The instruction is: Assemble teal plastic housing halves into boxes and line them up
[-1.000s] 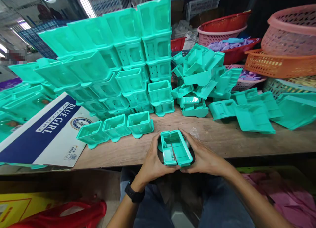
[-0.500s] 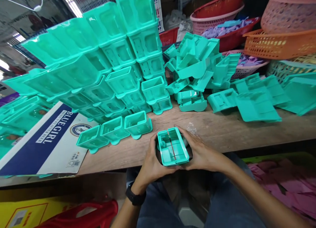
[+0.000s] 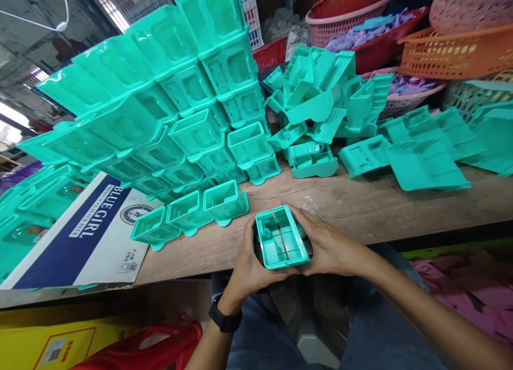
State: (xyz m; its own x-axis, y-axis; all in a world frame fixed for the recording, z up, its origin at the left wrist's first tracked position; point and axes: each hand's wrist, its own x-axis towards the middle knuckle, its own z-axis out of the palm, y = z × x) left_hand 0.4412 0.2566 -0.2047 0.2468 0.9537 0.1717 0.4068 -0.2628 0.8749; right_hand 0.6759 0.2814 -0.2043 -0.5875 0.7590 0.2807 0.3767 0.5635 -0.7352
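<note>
The left hand and right hand are clamped on opposite sides of the green box, at the front edge of the counter. Uneven squeezing could push its halves askew along the slit, whose fit is hard to judge; a loosened grip could drop it lapward.

Wood-grain table here; stacked turquoise boxes tower on it; three open boxes line up in front; loose turquoise parts sprawl right; BLUE GIRL carton slants across left.
</note>
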